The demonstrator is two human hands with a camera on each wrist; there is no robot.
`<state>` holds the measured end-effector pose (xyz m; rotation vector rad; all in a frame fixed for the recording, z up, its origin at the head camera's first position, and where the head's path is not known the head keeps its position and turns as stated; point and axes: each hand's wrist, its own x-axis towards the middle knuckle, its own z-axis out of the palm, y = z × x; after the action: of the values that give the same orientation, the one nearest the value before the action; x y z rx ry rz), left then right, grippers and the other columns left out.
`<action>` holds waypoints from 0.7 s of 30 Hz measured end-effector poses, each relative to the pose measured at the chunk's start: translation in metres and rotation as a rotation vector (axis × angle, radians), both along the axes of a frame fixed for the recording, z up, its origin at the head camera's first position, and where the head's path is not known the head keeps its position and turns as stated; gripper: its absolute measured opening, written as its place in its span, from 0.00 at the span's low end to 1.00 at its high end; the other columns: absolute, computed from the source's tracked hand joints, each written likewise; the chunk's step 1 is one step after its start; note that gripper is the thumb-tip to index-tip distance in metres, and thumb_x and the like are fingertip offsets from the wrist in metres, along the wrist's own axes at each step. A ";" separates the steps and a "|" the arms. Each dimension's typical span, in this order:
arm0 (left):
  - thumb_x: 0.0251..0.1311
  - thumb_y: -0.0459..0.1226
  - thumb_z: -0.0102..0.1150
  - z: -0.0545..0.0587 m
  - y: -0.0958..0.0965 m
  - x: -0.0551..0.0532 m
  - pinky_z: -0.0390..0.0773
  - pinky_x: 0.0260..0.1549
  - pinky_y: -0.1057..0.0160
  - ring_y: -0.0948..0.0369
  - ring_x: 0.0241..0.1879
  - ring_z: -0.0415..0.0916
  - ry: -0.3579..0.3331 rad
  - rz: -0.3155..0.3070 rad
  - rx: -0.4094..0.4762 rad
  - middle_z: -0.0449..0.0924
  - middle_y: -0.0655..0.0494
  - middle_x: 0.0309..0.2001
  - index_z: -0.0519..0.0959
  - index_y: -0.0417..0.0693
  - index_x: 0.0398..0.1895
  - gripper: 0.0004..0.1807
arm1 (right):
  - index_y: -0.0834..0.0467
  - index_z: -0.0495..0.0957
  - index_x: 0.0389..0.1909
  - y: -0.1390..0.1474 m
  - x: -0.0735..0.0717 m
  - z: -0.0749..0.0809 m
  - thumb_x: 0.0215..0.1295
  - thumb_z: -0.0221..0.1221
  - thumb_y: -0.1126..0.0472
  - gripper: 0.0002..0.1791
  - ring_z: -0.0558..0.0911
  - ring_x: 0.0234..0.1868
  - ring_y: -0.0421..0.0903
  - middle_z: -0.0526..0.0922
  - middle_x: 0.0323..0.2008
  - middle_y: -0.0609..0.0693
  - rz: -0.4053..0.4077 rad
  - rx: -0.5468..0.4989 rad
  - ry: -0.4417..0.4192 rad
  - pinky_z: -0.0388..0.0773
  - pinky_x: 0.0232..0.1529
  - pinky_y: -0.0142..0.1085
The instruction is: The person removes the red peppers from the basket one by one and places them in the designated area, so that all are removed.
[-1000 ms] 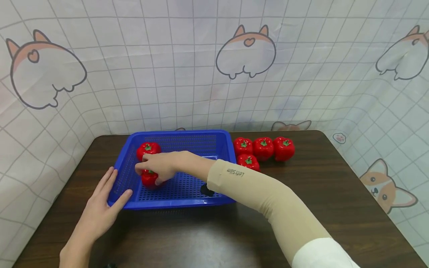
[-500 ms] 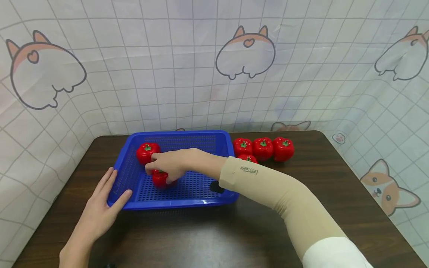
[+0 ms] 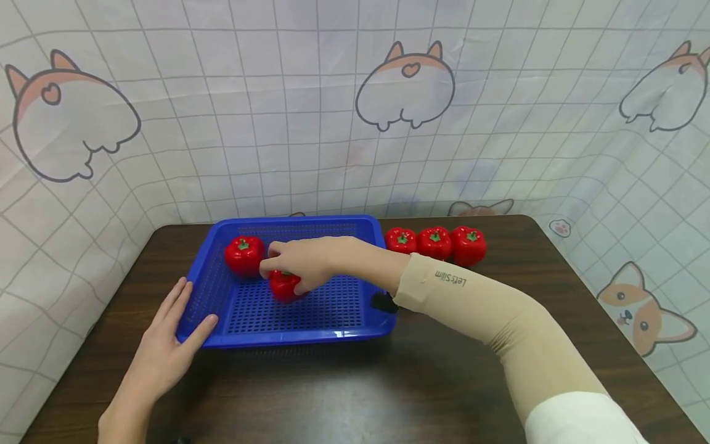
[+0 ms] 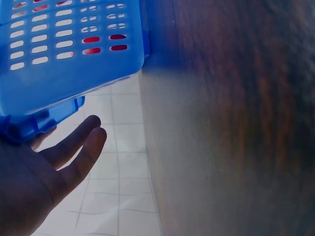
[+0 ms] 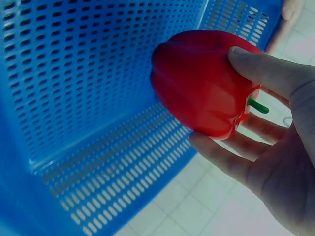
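Right grip clasped one pepper, another pepper crowding its ten o'clock; uncurled left grip flanked the basket at eight.

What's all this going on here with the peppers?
A person is handling red peppers with bare hands. The right hand grips a red pepper inside a blue basket; whether it touches the basket's floor is hard to tell. The left hand rests at the basket's near left corner. A second pepper sits toward the basket's far left corner, and three more peppers show in a row on the table, just right of the basket.
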<state>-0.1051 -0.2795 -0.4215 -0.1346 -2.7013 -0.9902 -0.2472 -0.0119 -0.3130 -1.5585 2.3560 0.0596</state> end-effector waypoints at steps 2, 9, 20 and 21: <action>0.72 0.50 0.59 0.000 0.000 0.000 0.54 0.64 0.23 0.31 0.75 0.49 0.004 0.001 0.001 0.44 0.45 0.82 0.51 0.44 0.83 0.44 | 0.46 0.71 0.68 0.007 0.000 0.003 0.68 0.67 0.63 0.30 0.73 0.59 0.44 0.68 0.66 0.52 0.000 -0.008 0.005 0.78 0.53 0.33; 0.72 0.49 0.60 -0.001 0.000 0.001 0.53 0.65 0.24 0.31 0.75 0.49 0.010 0.000 0.006 0.45 0.44 0.82 0.52 0.42 0.82 0.44 | 0.45 0.71 0.67 0.034 -0.002 0.010 0.67 0.68 0.62 0.29 0.72 0.63 0.46 0.67 0.68 0.52 -0.012 -0.052 0.021 0.79 0.53 0.34; 0.73 0.49 0.58 0.001 0.001 0.003 0.52 0.64 0.23 0.31 0.76 0.47 -0.008 -0.013 0.022 0.42 0.47 0.83 0.50 0.45 0.83 0.44 | 0.47 0.72 0.66 0.085 -0.008 0.034 0.67 0.68 0.63 0.28 0.75 0.59 0.45 0.66 0.68 0.50 -0.063 -0.207 -0.007 0.78 0.53 0.33; 0.73 0.49 0.58 0.001 0.001 0.003 0.52 0.64 0.23 0.32 0.76 0.47 -0.008 -0.013 0.021 0.42 0.47 0.83 0.50 0.45 0.83 0.44 | 0.47 0.72 0.65 0.090 -0.008 0.036 0.67 0.68 0.63 0.28 0.75 0.59 0.45 0.66 0.68 0.50 -0.070 -0.227 -0.010 0.78 0.54 0.34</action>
<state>-0.1026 -0.2787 -0.4207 -0.1446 -2.7000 -1.0244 -0.2553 0.0779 -0.2766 -1.5674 2.4788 -0.2393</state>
